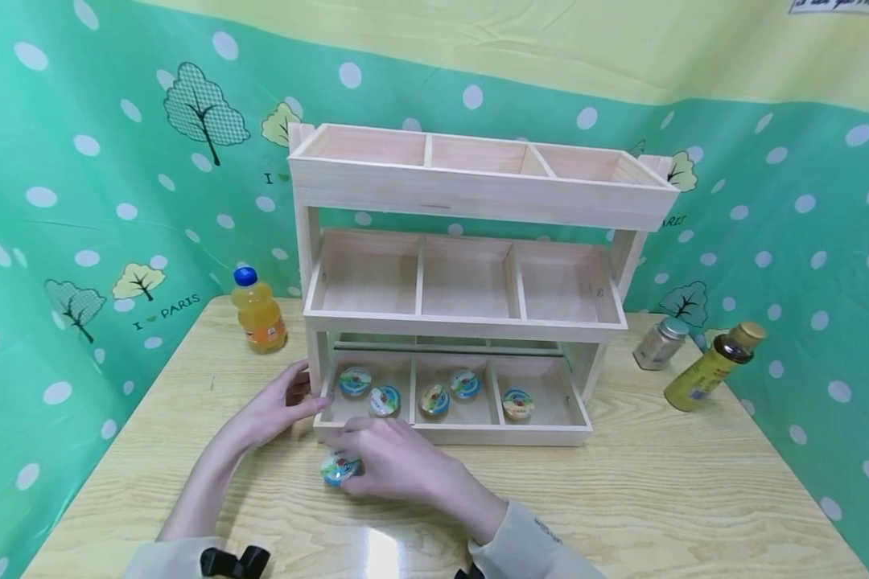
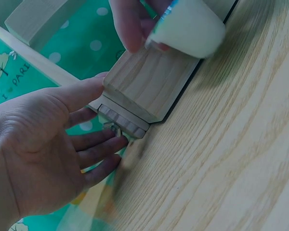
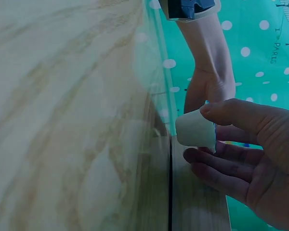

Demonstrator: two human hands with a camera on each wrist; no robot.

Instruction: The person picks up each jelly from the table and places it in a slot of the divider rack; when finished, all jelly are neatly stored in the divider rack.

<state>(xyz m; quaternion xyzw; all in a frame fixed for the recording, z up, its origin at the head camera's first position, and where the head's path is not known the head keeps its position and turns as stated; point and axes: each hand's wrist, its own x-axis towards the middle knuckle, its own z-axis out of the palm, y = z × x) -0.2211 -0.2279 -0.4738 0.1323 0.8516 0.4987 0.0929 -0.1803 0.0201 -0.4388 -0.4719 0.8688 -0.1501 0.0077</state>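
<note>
My right hand point(image 1: 398, 458) pinches a small jelly cup point(image 1: 339, 467) with a printed blue-and-green lid, just in front of the bottom tray's left part. In the right wrist view, the cup's pale body point(image 3: 195, 129) lies tilted on its side between thumb and fingers. My left hand point(image 1: 275, 406) rests at the left end of a three-tier wooden rack point(image 1: 471, 326). Its thumb touches the tray edge, with the other fingers loosely bent beside the end in the left wrist view. Several jelly cups sit in the bottom tray: two left, two in the middle compartment, one right.
An orange drink bottle point(image 1: 259, 312) with a blue cap stands left of the rack. To the right are a small jar point(image 1: 661, 344) and a yellow-labelled bottle point(image 1: 713, 368). A green dotted curtain point(image 1: 101, 209) hangs behind and beside the wooden table point(image 1: 666, 490).
</note>
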